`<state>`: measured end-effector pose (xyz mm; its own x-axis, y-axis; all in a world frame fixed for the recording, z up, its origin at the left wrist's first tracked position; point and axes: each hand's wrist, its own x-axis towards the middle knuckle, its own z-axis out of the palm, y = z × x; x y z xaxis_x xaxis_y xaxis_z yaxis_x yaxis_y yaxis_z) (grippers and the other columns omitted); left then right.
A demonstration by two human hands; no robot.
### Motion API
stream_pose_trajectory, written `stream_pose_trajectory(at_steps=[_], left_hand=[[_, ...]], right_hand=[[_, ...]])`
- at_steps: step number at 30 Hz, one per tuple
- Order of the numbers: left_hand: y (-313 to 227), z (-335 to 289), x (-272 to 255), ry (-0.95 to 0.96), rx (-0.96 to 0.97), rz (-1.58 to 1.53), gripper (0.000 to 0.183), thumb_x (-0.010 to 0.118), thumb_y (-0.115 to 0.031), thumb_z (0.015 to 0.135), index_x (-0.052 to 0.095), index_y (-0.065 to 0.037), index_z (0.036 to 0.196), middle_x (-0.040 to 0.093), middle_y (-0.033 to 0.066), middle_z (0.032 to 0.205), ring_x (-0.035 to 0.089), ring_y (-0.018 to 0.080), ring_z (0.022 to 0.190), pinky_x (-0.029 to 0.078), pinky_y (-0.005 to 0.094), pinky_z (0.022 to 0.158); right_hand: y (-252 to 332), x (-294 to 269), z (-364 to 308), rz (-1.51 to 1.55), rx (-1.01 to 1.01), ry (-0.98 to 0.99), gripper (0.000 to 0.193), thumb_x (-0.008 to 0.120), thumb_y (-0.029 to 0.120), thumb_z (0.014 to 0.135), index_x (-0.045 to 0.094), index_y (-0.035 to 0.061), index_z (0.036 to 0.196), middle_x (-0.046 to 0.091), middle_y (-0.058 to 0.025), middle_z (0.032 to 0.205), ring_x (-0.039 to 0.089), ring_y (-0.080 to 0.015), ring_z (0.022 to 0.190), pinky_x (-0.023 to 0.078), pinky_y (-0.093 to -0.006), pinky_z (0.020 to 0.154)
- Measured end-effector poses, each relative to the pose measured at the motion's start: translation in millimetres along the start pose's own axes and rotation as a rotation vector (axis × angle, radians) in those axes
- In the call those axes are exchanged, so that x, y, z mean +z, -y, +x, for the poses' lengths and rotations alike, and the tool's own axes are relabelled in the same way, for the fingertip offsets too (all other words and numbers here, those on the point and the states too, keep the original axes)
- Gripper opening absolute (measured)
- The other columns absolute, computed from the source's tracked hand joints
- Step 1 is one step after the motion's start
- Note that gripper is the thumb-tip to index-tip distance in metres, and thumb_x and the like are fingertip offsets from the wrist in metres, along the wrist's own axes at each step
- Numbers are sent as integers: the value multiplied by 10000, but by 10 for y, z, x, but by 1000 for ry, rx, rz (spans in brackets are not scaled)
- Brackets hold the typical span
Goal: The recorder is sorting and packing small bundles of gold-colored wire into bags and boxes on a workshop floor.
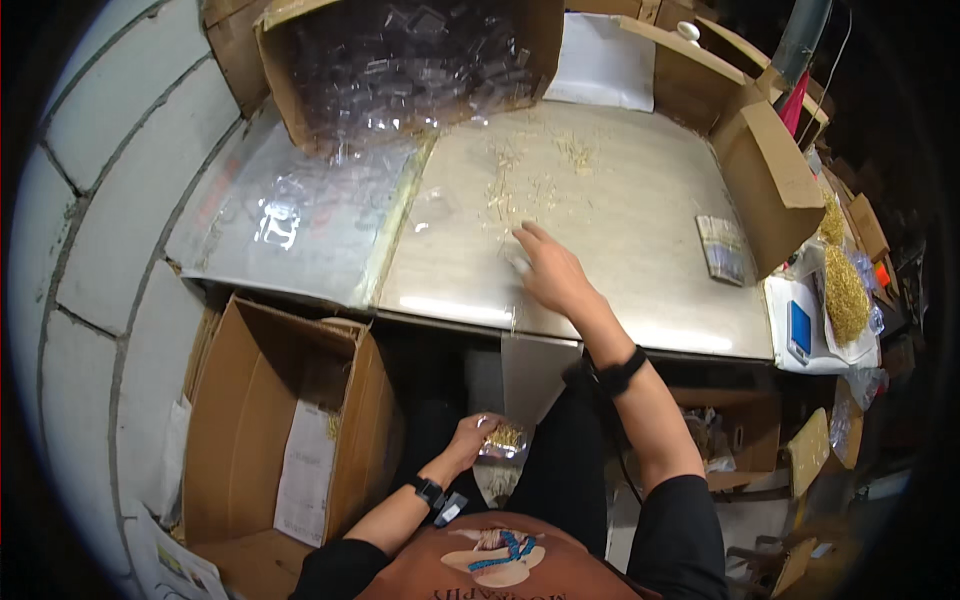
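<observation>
My left hand (468, 440), low above my lap, is closed on the edge of a small clear plastic box (508, 440) with gold-coloured pieces inside. Over the near part of the worktable (620, 290) is my right hand (552, 275). Its fingers stretch forward, partly smeared by motion, and I see nothing held in them. Just beyond the fingertips lie loose thin gold-coloured pieces (510, 195), scattered up the tabletop. Left of them, a flat clear plastic piece (432, 208) rests on the surface.
A tilted carton (278, 85) full of clear plastic boxes stands at the back left. An open cardboard box (350, 395) is below the table's left edge. Printed cards (722, 250) lie at the right, near a device with a blue screen (798, 330) and a bag of gold-coloured pieces (846, 295).
</observation>
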<state>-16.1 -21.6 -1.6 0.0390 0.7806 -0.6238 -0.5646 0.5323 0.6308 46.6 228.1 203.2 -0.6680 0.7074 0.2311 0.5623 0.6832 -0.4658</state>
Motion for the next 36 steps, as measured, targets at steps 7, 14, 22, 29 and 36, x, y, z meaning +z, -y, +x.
stream_pose_trajectory(at_steps=[7, 14, 22, 29, 36], left_hand=[[75, 71, -208, 75, 91, -92, 236, 530, -188, 938, 586, -7, 1080, 633, 98, 978, 651, 192, 858, 585, 339, 676], [-175, -51, -264, 299, 45, -196, 396, 574, -43, 879, 441, -30, 1252, 556, 106, 1152, 599, 220, 1028, 549, 375, 851], [-125, 39, -105, 190, 87, -192, 326, 433, -246, 977, 491, -12, 1196, 575, 105, 1077, 632, 208, 922, 583, 338, 724], [-161, 164, 143, 135, 68, -174, 390, 350, -304, 997, 506, 6, 1173, 602, 119, 1010, 642, 209, 862, 586, 337, 626], [-287, 160, 312, 169, 82, -168, 370, 334, -217, 996, 491, 55, 1193, 593, 137, 1109, 610, 201, 960, 498, 320, 841]], right_hand=[[-84, 257, 434, -311, -108, 293, 448, 443, 325, 912, 457, 43, 1259, 407, -189, 1374, 413, -331, 1264, 390, -396, 1008], [-236, -276, -370, 277, 70, 363, 469, 494, 155, 898, 412, 31, 1342, 360, -148, 1434, 371, -307, 1306, 367, -347, 1026], [122, 210, -807, -61, -70, -70, 469, 559, 133, 860, 457, 94, 1316, 360, -178, 1415, 348, -353, 1306, 334, -404, 1053], [446, -50, -1462, -46, -36, -62, 481, 533, -53, 732, 509, -16, 1211, 475, -180, 1314, 409, -339, 1263, 364, -412, 1032], [370, -249, -2121, 165, 127, -117, 449, 495, -142, 705, 586, 9, 1118, 569, -160, 1207, 541, -330, 1135, 452, -371, 943]])
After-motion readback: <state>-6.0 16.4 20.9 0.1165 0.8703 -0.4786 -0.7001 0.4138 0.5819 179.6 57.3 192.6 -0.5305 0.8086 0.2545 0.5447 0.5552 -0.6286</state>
